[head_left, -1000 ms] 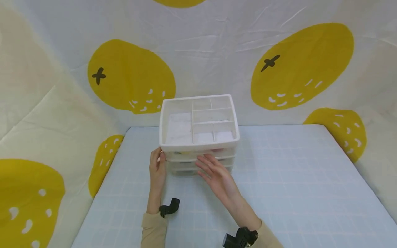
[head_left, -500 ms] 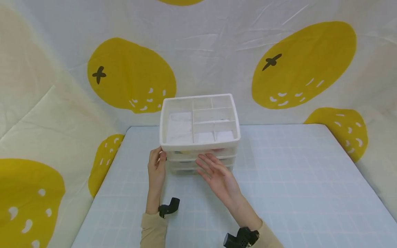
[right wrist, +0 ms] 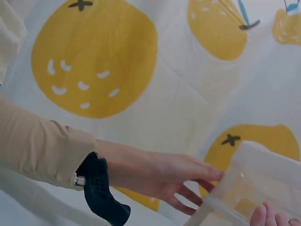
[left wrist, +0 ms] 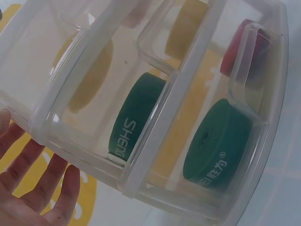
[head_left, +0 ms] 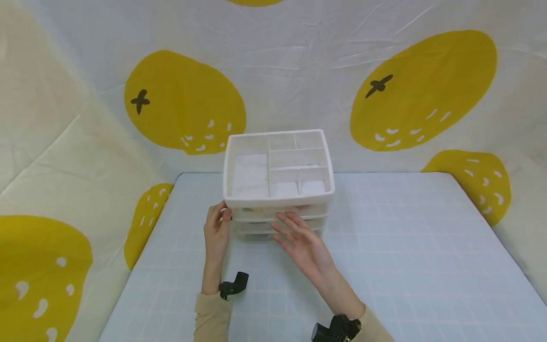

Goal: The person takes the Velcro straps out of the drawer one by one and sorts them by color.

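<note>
A white drawer box (head_left: 279, 202) with clear drawers stands at the middle back of the table. Through the drawer fronts in the left wrist view I see a green roll (left wrist: 138, 110) and another green roll (left wrist: 221, 148), both with white lettering, plus a yellow roll (left wrist: 186, 30) and a red roll (left wrist: 237, 49). My left hand (head_left: 217, 235) rests against the box's left side, thumb near the front corner, fingers loosely extended. My right hand (head_left: 307, 249) is before the drawer fronts with fingers spread, holding nothing; whether its fingertips touch the box I cannot tell.
The box's top is an open tray divided into several compartments (head_left: 248, 175). A pale blue checked cloth (head_left: 410, 247) covers the table. Fabric (head_left: 295, 61) printed with yellow fruit hangs behind and at the sides, close to the box's back.
The head view has shifted slightly, so box and hands appear a little further right. Both hands keep about the same place against the box, and the drawers look unchanged.
</note>
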`<control>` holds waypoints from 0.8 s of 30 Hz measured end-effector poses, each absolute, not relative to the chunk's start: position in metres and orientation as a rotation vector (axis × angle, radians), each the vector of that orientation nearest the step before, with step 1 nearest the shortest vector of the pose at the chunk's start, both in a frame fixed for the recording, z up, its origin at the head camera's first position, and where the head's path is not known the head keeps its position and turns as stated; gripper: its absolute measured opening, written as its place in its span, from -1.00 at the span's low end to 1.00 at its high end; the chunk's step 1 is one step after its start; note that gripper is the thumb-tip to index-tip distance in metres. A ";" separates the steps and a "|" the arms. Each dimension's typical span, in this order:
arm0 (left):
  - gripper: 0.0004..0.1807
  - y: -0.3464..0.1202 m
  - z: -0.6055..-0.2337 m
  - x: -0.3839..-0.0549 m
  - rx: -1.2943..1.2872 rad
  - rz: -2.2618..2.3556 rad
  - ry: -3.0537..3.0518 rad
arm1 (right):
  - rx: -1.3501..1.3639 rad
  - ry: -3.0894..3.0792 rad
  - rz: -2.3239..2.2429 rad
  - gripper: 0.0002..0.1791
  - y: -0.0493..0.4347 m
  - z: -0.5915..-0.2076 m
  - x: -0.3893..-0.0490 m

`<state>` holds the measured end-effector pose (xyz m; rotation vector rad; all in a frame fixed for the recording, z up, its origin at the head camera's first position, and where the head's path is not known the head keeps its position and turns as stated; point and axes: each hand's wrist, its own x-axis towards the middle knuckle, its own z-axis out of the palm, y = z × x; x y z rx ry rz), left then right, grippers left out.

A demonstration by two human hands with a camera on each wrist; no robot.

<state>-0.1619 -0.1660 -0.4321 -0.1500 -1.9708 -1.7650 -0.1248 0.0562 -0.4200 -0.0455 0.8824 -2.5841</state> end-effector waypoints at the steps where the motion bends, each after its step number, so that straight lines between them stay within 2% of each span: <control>1: -0.69 -0.166 -0.432 -0.162 -0.150 -1.768 -1.971 | -0.017 0.900 -2.591 -0.61 0.054 -0.419 -0.125; 7: -0.70 -0.166 -0.430 -0.162 -0.153 -1.777 -1.949 | 0.210 0.918 -2.697 -0.80 0.036 -0.411 -0.129; 13: -0.70 -0.168 -0.436 -0.165 -0.168 -1.795 -1.932 | 0.286 0.877 -2.763 -0.67 0.026 -0.404 -0.130; 19: -0.68 -0.177 -0.458 -0.176 -0.179 -1.822 -1.961 | 0.317 0.914 -2.761 -0.72 0.026 -0.402 -0.128; 24: -0.67 -0.181 -0.461 -0.177 -0.213 -1.782 -1.980 | 0.344 0.916 -2.751 -0.73 0.026 -0.403 -0.124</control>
